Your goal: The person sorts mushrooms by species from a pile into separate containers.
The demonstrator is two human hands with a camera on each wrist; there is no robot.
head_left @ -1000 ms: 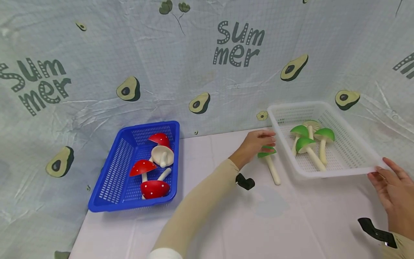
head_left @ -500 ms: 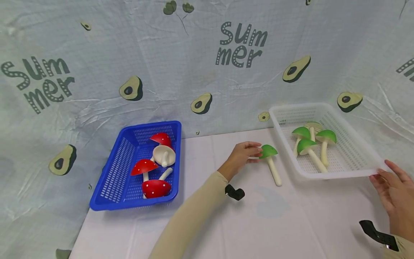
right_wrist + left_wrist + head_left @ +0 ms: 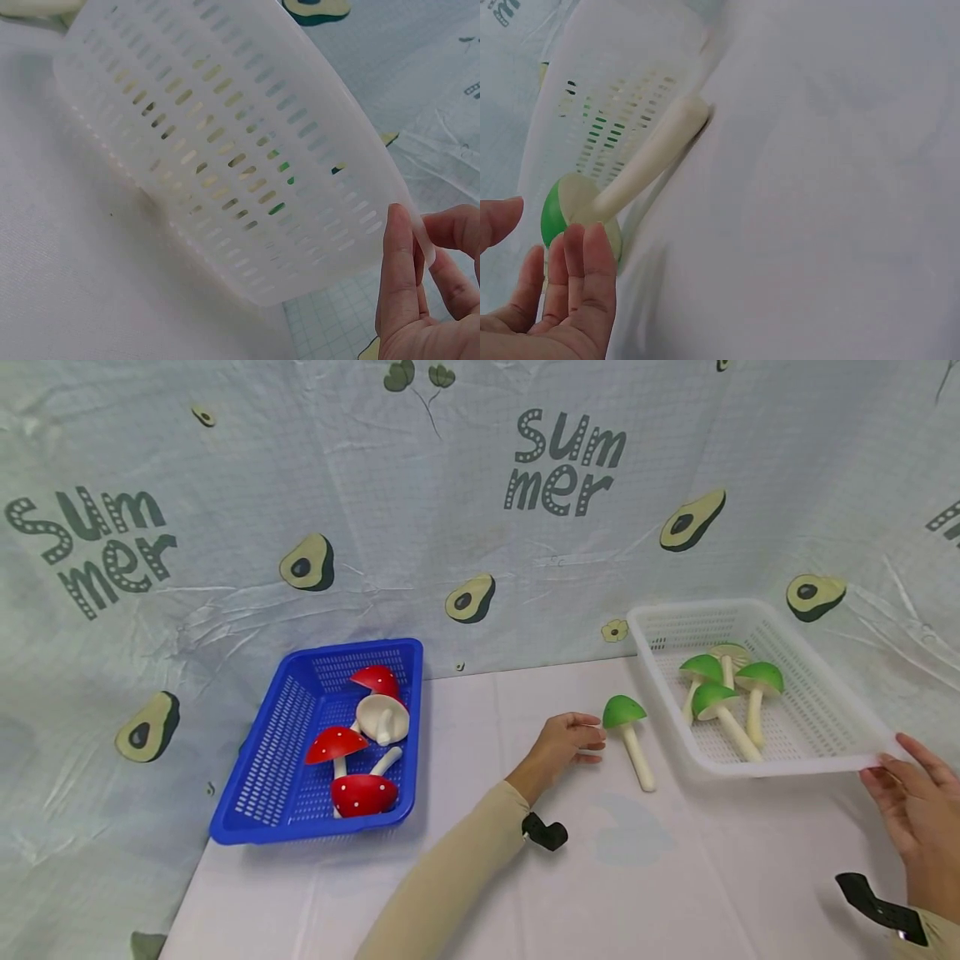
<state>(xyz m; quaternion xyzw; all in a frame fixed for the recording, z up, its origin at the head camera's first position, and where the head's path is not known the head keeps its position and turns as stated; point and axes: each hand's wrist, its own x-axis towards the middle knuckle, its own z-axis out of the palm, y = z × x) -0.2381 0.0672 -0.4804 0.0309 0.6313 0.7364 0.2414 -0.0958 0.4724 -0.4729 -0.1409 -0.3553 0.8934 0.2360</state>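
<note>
A toy mushroom (image 3: pixel 624 713) with a green cap and pale stem lies on the table, left of the white basket (image 3: pixel 817 702). Just left of its cap is my left hand (image 3: pixel 561 748), fingers loosely bent and thumb apart, holding nothing. From the left wrist, the mushroom (image 3: pixel 641 169) shows beyond the fingertips (image 3: pixel 596 244). At the basket's near right corner my right hand (image 3: pixel 915 810) pinches the rim between thumb and fingers; the right wrist view shows the rim (image 3: pixel 424 244) caught there. Inside the basket lie several green-capped mushrooms (image 3: pixel 759 678).
A blue basket (image 3: pixel 258 777) on the left holds several red-capped, white-spotted mushrooms (image 3: pixel 363 795). Behind both baskets rises a sheet (image 3: pixel 375 510) printed with avocados and lettering. The white table (image 3: pixel 525 893) spreads out in front.
My left hand has drawn back to the left off the green cap, leaving that mushroom lying on the table. My right hand keeps its grip on the white basket's corner.
</note>
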